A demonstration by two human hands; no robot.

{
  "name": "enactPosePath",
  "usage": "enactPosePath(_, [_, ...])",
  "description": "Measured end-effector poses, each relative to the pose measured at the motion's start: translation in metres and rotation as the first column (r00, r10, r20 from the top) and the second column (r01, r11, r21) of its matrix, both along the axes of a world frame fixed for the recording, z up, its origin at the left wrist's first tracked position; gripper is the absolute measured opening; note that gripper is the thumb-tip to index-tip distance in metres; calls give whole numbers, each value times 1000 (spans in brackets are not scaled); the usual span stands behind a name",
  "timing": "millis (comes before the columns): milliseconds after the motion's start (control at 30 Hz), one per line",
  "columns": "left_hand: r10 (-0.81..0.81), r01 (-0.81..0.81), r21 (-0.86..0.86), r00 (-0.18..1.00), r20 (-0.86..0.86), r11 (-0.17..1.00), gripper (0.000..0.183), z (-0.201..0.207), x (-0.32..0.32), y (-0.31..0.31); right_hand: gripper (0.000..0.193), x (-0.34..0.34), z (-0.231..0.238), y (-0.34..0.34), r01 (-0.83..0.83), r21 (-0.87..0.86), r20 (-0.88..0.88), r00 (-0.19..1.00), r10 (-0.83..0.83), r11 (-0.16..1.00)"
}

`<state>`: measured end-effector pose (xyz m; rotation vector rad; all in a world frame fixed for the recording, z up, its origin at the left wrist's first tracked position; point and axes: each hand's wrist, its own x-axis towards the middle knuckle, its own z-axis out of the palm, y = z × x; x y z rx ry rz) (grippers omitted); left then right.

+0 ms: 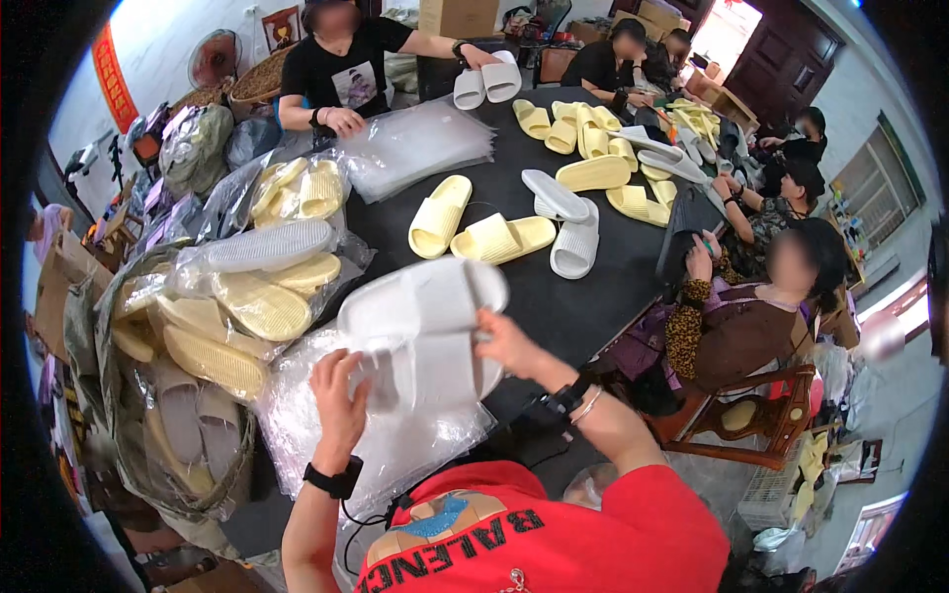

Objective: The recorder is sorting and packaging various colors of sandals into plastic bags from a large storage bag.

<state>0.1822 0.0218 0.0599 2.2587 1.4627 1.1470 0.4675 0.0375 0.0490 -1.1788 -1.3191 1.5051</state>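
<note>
A pair of pale grey slide slippers lies side by side over the near part of the dark table, slightly blurred. My right hand grips the pair at its right end, fingers closed round the edge. My left hand is just left of the nearer slipper, its fingers apart and curved; I see nothing held in it. Beneath both hands spreads a stack of clear plastic bags. Beyond the grey pair, two loose yellow slippers rest on the table, with another grey pair to their right.
On my left a large sack bulges with bagged yellow and grey slippers. Across the dark table, a person in black holds grey slippers beside more clear bags. Other people sit along the right side, near a wooden chair.
</note>
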Motion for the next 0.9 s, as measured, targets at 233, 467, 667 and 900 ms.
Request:
enactPosePath(233, [235,-186,-286,961,145,940,22,-45,-78,-34,69,94,47,77,535,68,-96,844,-528,842])
enactPosePath(467, [295,-193,-492,946,138,849,17,-72,-103,-67,55,33,-31,73,387,-57,213,905,-368,920])
enactPosePath(667, [450,-234,-573,852,269,786,21,-77,-130,-70,52,-104,-72,-3,-612,444,888,401,-227,654])
enactPosePath(900, [530,-376,-496,821,213,783,27,-89,-157,-34,62,-122,-154,-30,-673,275,940,340,-44,686])
